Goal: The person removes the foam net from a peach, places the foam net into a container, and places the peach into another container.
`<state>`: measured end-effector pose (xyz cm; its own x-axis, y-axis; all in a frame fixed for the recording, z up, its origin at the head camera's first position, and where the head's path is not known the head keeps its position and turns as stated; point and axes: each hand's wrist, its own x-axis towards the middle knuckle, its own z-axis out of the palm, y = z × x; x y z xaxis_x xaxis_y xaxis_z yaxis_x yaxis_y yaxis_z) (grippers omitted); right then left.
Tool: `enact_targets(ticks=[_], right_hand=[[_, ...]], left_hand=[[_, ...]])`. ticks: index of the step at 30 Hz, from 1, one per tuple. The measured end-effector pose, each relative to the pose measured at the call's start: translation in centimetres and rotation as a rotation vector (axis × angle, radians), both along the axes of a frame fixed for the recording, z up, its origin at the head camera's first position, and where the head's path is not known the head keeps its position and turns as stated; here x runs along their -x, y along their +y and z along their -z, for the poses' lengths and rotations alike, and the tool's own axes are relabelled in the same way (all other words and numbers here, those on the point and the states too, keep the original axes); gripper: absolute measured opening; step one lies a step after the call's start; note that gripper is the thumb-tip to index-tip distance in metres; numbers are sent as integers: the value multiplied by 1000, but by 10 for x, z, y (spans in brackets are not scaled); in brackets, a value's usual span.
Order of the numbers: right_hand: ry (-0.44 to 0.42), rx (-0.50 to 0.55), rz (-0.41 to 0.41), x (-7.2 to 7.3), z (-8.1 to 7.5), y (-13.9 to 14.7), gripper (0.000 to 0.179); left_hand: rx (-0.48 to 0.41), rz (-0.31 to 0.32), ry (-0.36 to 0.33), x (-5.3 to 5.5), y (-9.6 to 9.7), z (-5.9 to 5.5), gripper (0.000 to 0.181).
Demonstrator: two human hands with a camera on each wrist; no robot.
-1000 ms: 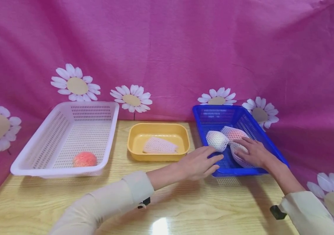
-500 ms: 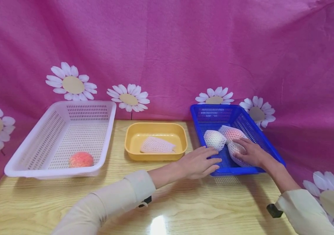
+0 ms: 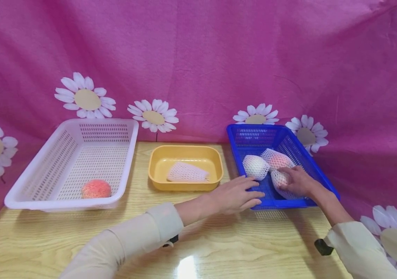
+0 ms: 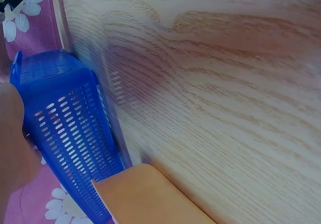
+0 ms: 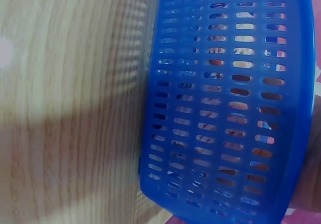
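My right hand [image 3: 297,182] reaches into the blue basket [image 3: 271,204]. Its thumb and fingers are bent round a reddish fruit in a white foam net [image 3: 278,179], which rests near the front of the basket. Behind that lies another pinkish fruit in a net [image 3: 278,159], and to its left a pale netted fruit [image 3: 255,167]. My left hand [image 3: 235,194], fingers extended, rests at the basket's front left corner. In the right wrist view the perforated basket wall [image 5: 220,103] hides most of the hand and the fruit.
A yellow tray [image 3: 186,186] in the middle holds a loose foam net [image 3: 187,172]. At the left stands a white basket [image 3: 62,204] with one unwrapped reddish fruit [image 3: 96,189]. A pink flowered cloth [image 3: 198,69] hangs behind the wooden table [image 3: 219,248].
My right hand's fingers have drawn in round the front netted fruit, uncovering more of its reddish side. The left hand stays at the basket corner. The head view has shifted slightly.
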<state>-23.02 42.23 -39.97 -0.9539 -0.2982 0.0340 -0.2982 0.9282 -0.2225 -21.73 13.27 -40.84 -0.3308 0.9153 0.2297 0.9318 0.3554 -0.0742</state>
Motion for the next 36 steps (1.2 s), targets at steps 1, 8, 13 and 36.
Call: enact_targets(ticks=[1, 8, 13, 36], right_hand=[[-12, -5, 9, 0, 0, 0, 63], [-60, 5, 16, 2, -1, -1, 65], [-65, 34, -8, 3, 0, -1, 65], [-28, 36, -41, 8, 3, 4, 68]], left_hand=[[-11, 0, -4, 0, 0, 0, 41], [-116, 52, 55, -1, -3, 5, 36], [-211, 105, 95, 2, -5, 9, 31], [-297, 220, 116, 10, -4, 12, 27]])
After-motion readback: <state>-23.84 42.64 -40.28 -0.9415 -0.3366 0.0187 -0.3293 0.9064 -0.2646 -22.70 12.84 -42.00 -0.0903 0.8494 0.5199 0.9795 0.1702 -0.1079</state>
